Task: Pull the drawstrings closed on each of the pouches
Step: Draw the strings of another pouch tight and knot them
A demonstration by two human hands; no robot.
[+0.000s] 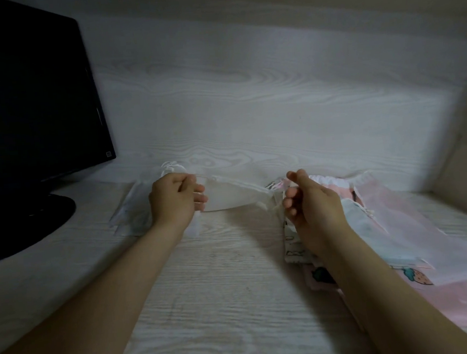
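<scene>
A plain white pouch point(235, 195) hangs stretched between my two hands just above the desk. My left hand point(176, 200) grips its left end, fingers curled round the cloth and string. My right hand point(307, 198) pinches the pouch's right corner or drawstring near its thumb; the string itself is too faint to make out. A small sheer white pouch point(169, 168) with its top gathered lies behind my left hand. To the right lies a heap of pink and patterned pouches point(377, 220), partly hidden by my right forearm.
A black monitor point(28, 104) on a round base point(27, 223) stands at the left. A pale wood-grain desk point(223, 304) runs to a wood-grain back wall point(247, 91). Flat clear or white bags point(134, 213) lie under my left wrist.
</scene>
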